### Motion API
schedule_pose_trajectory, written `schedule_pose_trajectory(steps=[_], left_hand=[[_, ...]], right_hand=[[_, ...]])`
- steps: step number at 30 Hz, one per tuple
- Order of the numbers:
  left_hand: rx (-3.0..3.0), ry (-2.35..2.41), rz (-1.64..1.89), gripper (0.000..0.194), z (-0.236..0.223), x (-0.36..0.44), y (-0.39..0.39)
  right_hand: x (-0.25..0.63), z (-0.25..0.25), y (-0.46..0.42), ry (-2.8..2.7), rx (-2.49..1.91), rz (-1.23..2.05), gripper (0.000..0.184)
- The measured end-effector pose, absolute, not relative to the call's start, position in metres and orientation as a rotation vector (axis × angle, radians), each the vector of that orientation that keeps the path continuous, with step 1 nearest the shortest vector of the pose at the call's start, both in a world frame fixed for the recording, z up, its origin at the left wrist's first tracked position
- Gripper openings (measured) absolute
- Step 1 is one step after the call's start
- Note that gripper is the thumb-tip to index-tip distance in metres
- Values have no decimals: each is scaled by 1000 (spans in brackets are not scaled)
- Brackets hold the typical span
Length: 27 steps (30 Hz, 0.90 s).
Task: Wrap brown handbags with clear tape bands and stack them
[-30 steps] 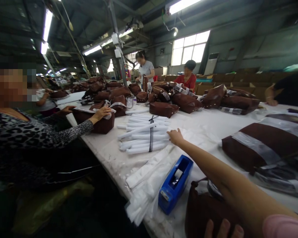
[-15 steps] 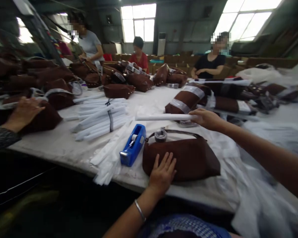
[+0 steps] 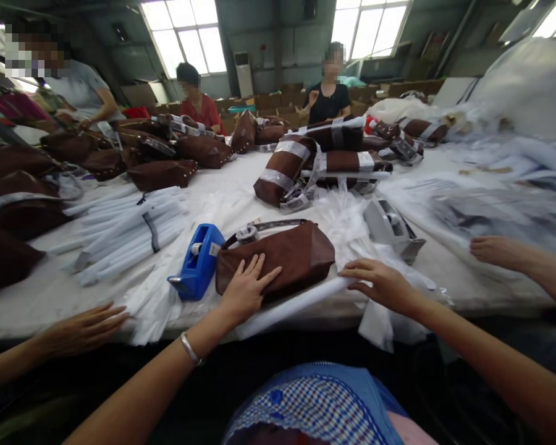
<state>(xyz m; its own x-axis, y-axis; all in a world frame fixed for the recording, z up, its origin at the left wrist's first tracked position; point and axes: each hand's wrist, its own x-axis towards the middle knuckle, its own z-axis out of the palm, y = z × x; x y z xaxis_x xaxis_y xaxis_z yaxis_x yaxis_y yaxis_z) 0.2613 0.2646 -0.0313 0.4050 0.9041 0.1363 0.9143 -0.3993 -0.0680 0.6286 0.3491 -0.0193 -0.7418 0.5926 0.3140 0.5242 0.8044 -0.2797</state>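
My left hand [image 3: 246, 287], a silver bangle on its wrist, lies spread on a brown handbag [image 3: 296, 256]. The bag rests on its side, its strap and a wrapped ring-like part [image 3: 247, 233] at the back. Along the bag's front edge slants a white roll [image 3: 296, 307], its right end between the fingers and thumb of my right hand [image 3: 375, 281]. A blue tape dispenser [image 3: 197, 262] stands just left of the bag. Behind my right hand is a grey tape dispenser [image 3: 391, 228].
Bundled white rolls [image 3: 134, 232] and thin white strips [image 3: 155, 303] lie to the left. Wrapped brown bags [image 3: 285, 170] are piled behind. Other people's hands reach in at left [image 3: 81, 330] and right [image 3: 505, 252]. Clear plastic sheets [image 3: 472, 204] cover the right side.
My right hand has brought the white roll from behind the bag down to its front edge. My left hand stays on the bag. The view has turned right, showing the grey dispenser.
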Motion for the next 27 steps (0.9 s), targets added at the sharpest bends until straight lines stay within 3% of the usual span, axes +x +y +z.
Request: schedule_pose_trajectory(steps=[6,10,13,17,21,25,27], left_hand=[[-2575,-1623,66,78,-17,255,272],[-2557,-1570,-7,69,-22,257,267],[-2492,-1549,-108,76,-32,261,262],[-2398,-1566,-183,68,-45,266,256],[-2387,-1576,-211,69,-51,268,254],[-2376,-1584,-234,65,-55,267,255],[-2369,-1588,-238,63,-56,268,254]], right_hand=[[580,-53,339,-2351,-991,-61,19],[564,-59,337,-2319,-1126,-224,14],[561,-68,338,-2297,-1157,-235,16],[572,-75,335,-2261,-974,-105,21],[578,-59,326,-2190,-787,-78,36],[559,-47,333,-2453,-695,-203,61],[549,-56,343,-2535,-642,-211,65]])
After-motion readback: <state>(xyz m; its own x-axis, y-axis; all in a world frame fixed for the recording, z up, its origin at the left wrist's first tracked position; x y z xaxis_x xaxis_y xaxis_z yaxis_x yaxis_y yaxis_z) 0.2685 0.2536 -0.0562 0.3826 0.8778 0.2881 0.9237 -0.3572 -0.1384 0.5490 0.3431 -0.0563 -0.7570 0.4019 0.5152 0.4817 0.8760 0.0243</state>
